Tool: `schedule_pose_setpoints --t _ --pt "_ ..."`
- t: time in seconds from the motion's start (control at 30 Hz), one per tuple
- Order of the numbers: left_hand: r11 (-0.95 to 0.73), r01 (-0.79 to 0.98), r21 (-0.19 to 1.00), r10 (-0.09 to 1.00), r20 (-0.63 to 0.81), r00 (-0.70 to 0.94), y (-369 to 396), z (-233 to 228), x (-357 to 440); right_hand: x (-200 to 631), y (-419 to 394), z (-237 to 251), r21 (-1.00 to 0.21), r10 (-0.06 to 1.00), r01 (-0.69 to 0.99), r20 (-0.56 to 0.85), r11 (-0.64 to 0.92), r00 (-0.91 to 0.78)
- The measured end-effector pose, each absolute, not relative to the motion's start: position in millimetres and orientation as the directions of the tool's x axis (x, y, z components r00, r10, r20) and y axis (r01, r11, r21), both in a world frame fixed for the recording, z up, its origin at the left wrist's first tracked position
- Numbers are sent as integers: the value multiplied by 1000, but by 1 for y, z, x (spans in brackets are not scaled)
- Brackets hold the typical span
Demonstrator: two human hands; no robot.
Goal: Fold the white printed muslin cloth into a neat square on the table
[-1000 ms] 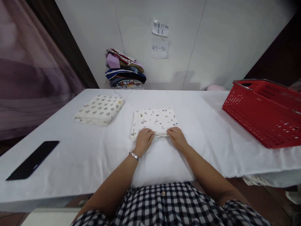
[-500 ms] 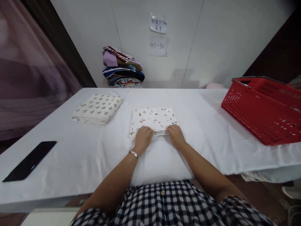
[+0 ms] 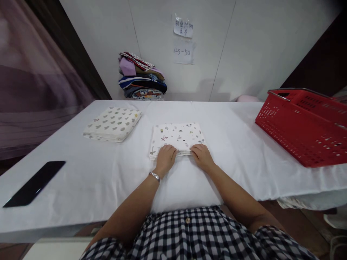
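At twelve o'clock I see the folded cloth (image 3: 179, 135); my left hand (image 3: 165, 157) touches its seven o'clock edge, my right hand (image 3: 202, 156) its five, and I can't tell if they pinch

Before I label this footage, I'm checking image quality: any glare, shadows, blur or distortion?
Head view: small glint on the black slab; head view: soft shadow on the wall; head view: red basket looks stretched toward the right edge, probably lens distortion; head view: nearer folded cloth's prints slightly soft but distinguishable.
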State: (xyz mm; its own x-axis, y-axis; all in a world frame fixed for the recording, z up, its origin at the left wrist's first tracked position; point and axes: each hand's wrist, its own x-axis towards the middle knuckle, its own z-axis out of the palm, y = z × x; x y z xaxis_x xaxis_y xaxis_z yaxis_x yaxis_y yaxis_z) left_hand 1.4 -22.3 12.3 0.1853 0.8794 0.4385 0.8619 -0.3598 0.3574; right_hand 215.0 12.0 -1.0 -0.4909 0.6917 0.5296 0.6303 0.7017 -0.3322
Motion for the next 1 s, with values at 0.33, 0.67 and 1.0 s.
schedule_pose_setpoints --t 0.33,0.67,1.0 --pt "-324 837 442 897 424 124 -22 14 3 208 12 -1 -303 719 687 518 660 -463" --pt "-373 854 364 888 406 214 -24 10 0 216 12 -2 -282 692 665 523 692 -498" --pt "-392 843 368 881 413 229 -25 10 -4 221 10 0 -313 667 606 513 731 -540"
